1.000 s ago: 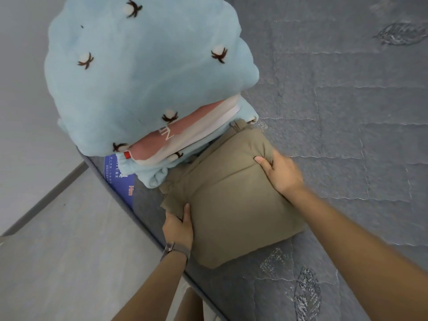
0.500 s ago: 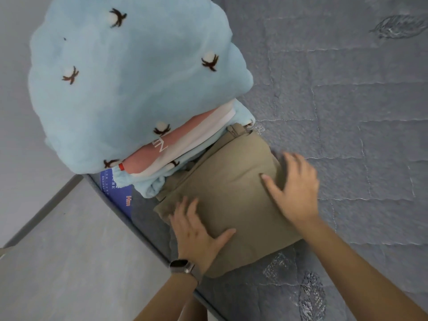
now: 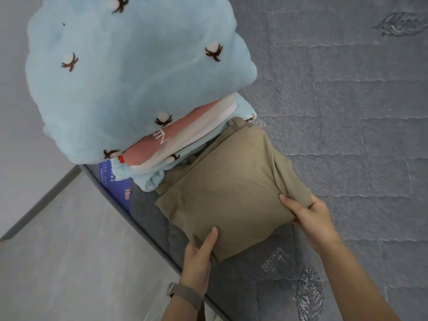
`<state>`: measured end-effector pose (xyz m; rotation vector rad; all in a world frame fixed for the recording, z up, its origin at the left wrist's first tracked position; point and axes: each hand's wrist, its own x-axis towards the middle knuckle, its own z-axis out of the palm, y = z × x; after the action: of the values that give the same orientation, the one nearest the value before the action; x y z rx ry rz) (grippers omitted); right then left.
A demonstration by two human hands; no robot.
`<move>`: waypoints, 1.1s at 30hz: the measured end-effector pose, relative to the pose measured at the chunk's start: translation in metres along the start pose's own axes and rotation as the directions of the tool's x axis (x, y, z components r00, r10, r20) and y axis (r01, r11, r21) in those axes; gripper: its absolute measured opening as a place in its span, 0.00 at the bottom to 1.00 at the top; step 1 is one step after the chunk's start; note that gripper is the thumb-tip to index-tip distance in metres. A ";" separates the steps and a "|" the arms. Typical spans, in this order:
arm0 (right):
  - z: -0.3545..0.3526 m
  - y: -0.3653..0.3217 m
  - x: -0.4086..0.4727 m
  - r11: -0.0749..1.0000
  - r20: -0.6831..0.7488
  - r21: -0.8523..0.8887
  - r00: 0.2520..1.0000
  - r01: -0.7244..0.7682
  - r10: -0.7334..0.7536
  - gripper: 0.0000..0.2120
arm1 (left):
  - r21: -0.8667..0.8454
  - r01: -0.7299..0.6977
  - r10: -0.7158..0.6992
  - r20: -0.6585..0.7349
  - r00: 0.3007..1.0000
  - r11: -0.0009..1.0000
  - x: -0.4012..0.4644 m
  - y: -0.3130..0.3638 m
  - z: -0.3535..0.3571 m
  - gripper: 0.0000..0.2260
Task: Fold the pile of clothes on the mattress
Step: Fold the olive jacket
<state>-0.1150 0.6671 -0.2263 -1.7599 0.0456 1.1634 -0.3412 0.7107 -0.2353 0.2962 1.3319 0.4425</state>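
Observation:
A folded khaki garment [image 3: 231, 191] lies on the grey quilted mattress [image 3: 347, 126] near its left edge. My left hand [image 3: 199, 258] grips the garment's near corner, thumb on top and fingers under the fabric. At the right corner my right hand [image 3: 310, 216] pinches the bunched fabric, thumb on top. Behind the garment stands a stack of folded items: a fluffy light-blue blanket [image 3: 129, 72] with brown-and-white cotton motifs on top, and a pink-and-white folded piece [image 3: 180, 135] beneath it.
The mattress edge [image 3: 148, 230] runs diagonally from upper left to bottom centre, with a blue label [image 3: 115, 184] on its side. Grey floor [image 3: 69, 251] lies to the left. Bare mattress stretches to the right and rear. A watch sits on my left wrist.
Both hands pressed flat on the khaki garment half a second ago. They have slid to its near corners and now grip the fabric there.

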 end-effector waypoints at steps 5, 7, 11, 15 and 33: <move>-0.013 0.017 0.013 0.993 0.007 0.056 0.994 0.106 -0.106 0.38 | 0.149 0.053 -0.053 0.000 0.999 0.987 0.000 -0.001 -0.009 0.28; -0.016 0.023 0.025 0.994 -0.132 -0.085 0.988 0.065 -0.076 0.39 | 0.229 0.245 -0.239 -0.053 0.970 0.942 0.002 0.002 -0.006 0.27; 0.001 0.009 0.029 0.665 -0.247 -0.698 0.782 0.267 -0.573 0.34 | 0.646 0.010 0.307 -0.375 0.875 0.763 0.009 0.017 0.003 0.40; 0.044 -0.010 0.025 0.036 0.365 -0.868 0.686 0.495 -0.629 0.32 | 0.910 -0.367 0.727 0.382 0.570 -0.191 0.014 0.025 0.028 0.43; 0.040 0.019 0.078 0.387 0.414 -0.627 0.710 0.676 -0.570 0.21 | 0.917 -0.202 0.314 0.315 0.895 -0.345 0.057 0.011 0.045 0.56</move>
<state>-0.1101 0.7215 -0.2977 -2.0724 -1.2881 0.7134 -0.2892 0.7492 -0.2693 2.1772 1.3703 -0.5163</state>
